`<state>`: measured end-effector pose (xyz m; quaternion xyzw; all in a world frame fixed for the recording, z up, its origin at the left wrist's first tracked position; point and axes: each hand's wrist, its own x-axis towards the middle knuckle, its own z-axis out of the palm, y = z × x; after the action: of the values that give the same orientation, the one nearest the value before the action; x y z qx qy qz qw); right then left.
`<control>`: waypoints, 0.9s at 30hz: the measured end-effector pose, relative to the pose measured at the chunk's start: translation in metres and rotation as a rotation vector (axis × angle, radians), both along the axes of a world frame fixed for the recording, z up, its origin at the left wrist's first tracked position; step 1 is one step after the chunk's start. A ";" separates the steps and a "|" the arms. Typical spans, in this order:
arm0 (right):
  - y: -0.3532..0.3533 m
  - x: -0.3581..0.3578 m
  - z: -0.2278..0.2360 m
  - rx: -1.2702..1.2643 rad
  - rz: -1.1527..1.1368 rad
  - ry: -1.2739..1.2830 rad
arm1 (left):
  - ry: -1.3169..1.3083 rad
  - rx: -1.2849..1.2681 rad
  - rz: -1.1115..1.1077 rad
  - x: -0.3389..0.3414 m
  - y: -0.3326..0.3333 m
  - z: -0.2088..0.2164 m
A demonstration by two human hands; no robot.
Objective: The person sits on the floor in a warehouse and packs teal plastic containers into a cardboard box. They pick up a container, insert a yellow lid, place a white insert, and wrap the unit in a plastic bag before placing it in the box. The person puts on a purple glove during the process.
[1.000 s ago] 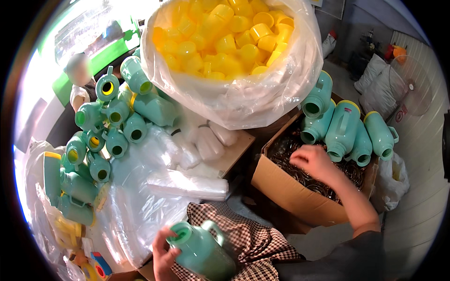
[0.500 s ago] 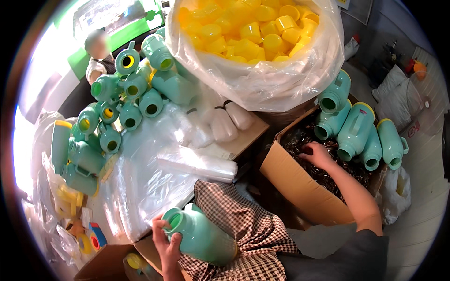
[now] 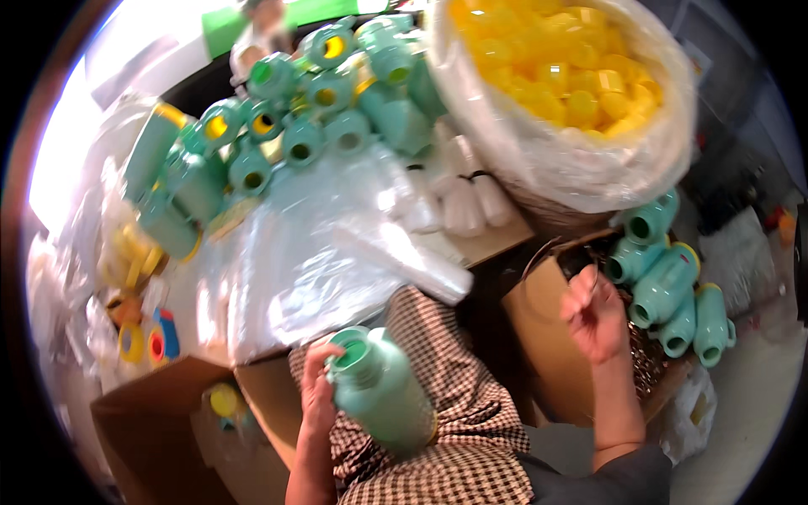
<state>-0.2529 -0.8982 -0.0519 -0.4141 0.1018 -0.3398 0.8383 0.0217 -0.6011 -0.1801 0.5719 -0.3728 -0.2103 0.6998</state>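
Well, L hand gripped green jug; R hand apparently pinched thin loop, poss. droppable b/c grip looked slight.

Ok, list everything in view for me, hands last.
Held flask: one, green, at the lap
Heaped flasks: a dozen or more, green, rear of table
Right-hand flasks: five, green, on carton's far side
Caps: many, yellow, in big bag
Big bag: one, clear, upper right
Plastic sheeting: several pieces, clear, on table
Carton: one, brown, right
Rings: many, dark, inside carton
Held ring: one, dark, at right fingertips
Open box: one, brown, lower left
Checked cloth: one, brown-cream, lap
Left hand: one, gripping held flask
Right hand: one, pinching held ring
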 end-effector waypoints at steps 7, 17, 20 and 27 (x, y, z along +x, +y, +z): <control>0.094 0.130 -0.077 0.478 0.658 0.217 | 0.222 -0.100 -0.093 -0.012 -0.001 0.007; 0.087 0.152 -0.046 0.132 0.476 0.245 | 0.226 -0.121 -0.053 -0.014 0.000 0.001; 0.075 0.144 -0.014 -0.895 0.020 0.095 | 0.267 -0.160 -0.058 -0.010 0.003 0.000; 0.115 0.144 -0.022 -1.524 0.240 0.247 | -0.001 -0.076 -0.061 -0.009 0.002 0.000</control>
<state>-0.1093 -0.7835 -0.0734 -0.9186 -0.1127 -0.1743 0.3362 0.0129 -0.5993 -0.1800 0.5334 -0.3984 -0.2170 0.7139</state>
